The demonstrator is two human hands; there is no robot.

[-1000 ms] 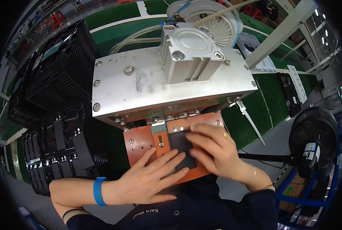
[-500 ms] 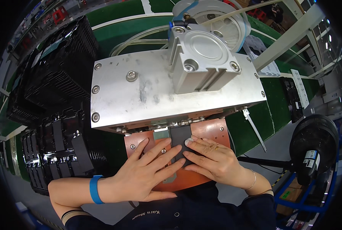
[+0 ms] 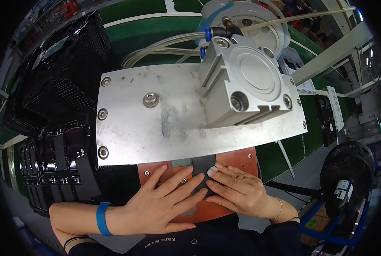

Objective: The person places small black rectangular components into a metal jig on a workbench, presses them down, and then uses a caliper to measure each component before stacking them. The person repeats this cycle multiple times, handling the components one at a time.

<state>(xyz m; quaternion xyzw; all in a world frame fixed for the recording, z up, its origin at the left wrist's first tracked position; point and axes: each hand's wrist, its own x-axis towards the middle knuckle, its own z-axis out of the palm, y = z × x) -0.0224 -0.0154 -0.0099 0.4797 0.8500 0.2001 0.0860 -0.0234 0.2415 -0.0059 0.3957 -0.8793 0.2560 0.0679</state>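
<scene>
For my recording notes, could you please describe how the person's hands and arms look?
The left hand is ungloved, with a plain blue band at the wrist. The right hand has a gold-coloured ring, a thin bracelet at the wrist and a small white covering on one fingertip. The dark sleeves are short, with pale trim at their edges.
</scene>
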